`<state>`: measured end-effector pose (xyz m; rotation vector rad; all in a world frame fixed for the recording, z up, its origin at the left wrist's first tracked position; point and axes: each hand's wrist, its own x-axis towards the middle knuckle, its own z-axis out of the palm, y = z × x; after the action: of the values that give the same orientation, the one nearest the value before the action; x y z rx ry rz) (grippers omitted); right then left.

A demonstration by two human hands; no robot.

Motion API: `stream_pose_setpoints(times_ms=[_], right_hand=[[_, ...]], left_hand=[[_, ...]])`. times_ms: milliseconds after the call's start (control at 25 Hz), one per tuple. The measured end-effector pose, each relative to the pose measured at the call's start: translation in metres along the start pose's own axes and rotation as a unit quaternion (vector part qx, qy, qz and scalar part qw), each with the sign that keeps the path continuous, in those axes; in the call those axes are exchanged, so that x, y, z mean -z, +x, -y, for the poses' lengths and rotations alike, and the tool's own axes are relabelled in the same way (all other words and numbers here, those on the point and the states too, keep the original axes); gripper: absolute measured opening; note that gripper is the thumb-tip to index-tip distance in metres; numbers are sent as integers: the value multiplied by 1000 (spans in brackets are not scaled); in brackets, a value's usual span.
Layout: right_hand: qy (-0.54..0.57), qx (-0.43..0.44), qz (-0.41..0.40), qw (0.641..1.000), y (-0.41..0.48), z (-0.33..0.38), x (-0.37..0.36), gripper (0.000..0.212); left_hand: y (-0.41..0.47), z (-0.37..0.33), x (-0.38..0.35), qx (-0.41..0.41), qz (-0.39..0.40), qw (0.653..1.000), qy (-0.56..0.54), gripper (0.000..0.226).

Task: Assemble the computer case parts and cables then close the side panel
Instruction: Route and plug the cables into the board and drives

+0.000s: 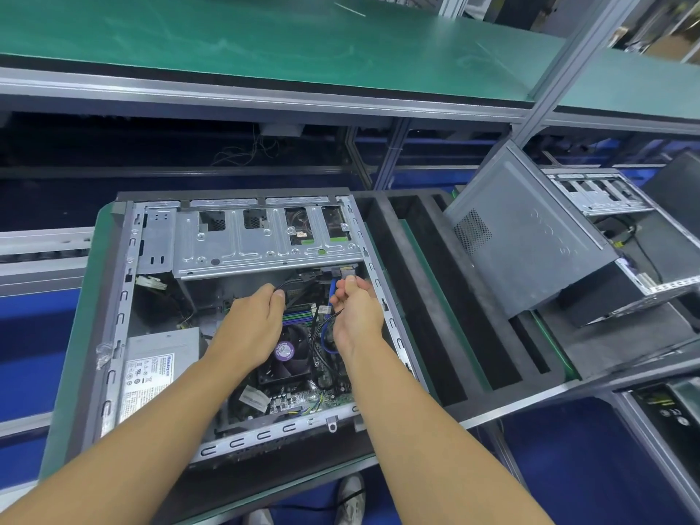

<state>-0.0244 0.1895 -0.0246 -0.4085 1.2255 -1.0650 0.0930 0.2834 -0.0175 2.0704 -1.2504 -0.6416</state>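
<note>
An open computer case (pixel 125 289) lies on its side on a green-edged pallet, its inside facing up. A silver drive cage (pixel 265 240) spans its far end. Below the cage I see the motherboard, a black CPU fan (pixel 284 358) and a grey power supply (pixel 151 373) at the left. My left hand (pixel 253 320) grips a black cable (pixel 291 284) just under the cage. My right hand (pixel 356 312) pinches a blue cable's connector (pixel 346 272) near the cage's right end; the blue cable (pixel 327 335) loops down beside my wrist.
Black foam trays (pixel 428 297) sit right of the case. A grey side panel (pixel 530 236) leans against another open case (pixel 606 198) at the far right. A green shelf (pixel 265 39) on aluminium posts runs overhead at the back. Shoes show at the bottom edge.
</note>
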Motion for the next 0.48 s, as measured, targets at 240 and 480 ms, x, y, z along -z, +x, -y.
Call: stream_pose_setpoints(times_ms=[240,480], right_hand=[[-4,-1,10,1000,0,2,1,16],[23,-5,12,1000,1,0,0,13]], left_hand=[[0,0,0,3,3,1000,6,40],[1,0,-1,5,5,1000,16,40]])
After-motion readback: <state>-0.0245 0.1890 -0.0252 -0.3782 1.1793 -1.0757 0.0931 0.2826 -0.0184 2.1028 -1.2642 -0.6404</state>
